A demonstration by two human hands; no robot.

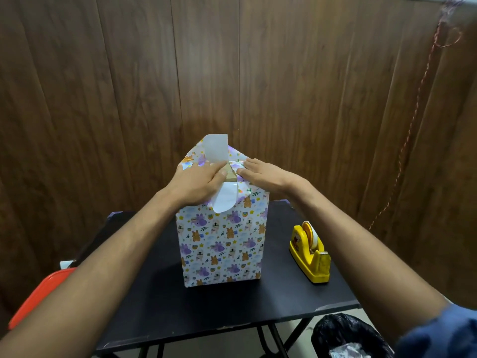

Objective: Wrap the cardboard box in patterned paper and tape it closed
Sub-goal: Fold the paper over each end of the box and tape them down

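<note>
A tall box stands upright mid-table, its sides covered in white patterned paper [222, 244] with purple and orange animals. On top, a small patch of bare cardboard [230, 174] shows between my hands. My left hand [198, 182] lies flat on the left top fold and presses it down. My right hand [260, 174] presses the right fold with straight fingers. A far flap [215, 148] sticks up, showing its white underside. A near flap [225, 200] curls down over the front face.
A yellow tape dispenser [311, 251] sits on the black table [160, 301] to the right of the box. A red chair [38, 295] stands at the lower left, a bin with a black bag [346, 337] at the lower right. Wooden wall panels rise behind.
</note>
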